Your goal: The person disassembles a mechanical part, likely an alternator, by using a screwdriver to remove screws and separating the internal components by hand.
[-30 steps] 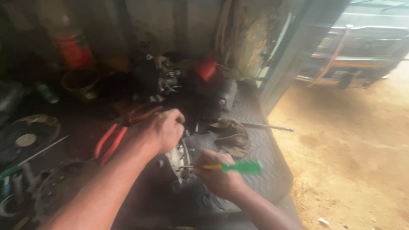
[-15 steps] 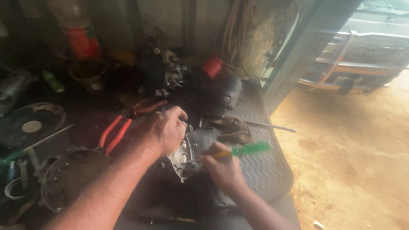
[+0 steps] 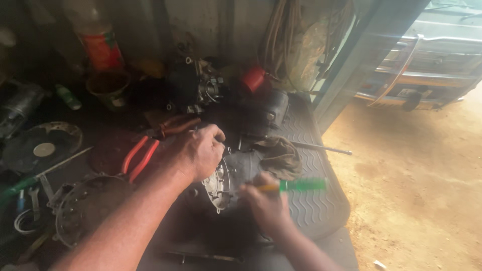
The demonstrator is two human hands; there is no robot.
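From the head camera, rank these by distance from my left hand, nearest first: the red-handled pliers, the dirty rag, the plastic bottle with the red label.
From the left hand:
1. Red-handled pliers, just to its left, handles almost at the wrist.
2. Dirty rag, off to the right on the ribbed mat.
3. Plastic bottle with the red label, far back left against the wall.

We see a grey, grimy metal engine casing [image 3: 221,183] standing on edge on the dark ribbed rubber mat [image 3: 316,211], its round pale rim with bolt holes turned toward the left. Our left hand [image 3: 196,150] lies over its top edge. Our right hand [image 3: 266,203] grips a screwdriver with a translucent green plastic handle [image 3: 293,185]; it lies nearly level, handle pointing right, its yellowish shank end toward the casing, tip hidden.
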